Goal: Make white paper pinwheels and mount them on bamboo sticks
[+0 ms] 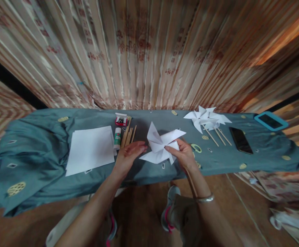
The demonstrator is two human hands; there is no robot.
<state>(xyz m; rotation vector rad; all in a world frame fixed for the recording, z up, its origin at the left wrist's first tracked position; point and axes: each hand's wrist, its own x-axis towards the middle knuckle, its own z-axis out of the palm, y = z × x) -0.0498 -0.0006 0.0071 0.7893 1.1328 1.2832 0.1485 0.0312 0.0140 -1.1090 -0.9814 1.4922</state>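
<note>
A white paper pinwheel [159, 148], its blades folded to the centre, is pinched in my right hand [184, 153], with the thumb by its middle. My left hand [131, 152] hovers just left of the pinwheel, fingers stretched out and holding nothing. Beside that hand lie several thin wooden sticks [128, 137] and a green glue stick [117, 138] with a white cap. Behind them sits a small open red box [121, 119] with dark little pieces inside. A stack of white paper [91, 148] is at the left.
Several finished-looking pinwheels [208, 118] on sticks lie at the back right. Near them are a black phone [241, 140], a blue-framed tablet [271, 120] and a light green ring-shaped object [196, 148]. A teal cloth [144, 175] covers the table; a curtain [149, 61] hangs behind.
</note>
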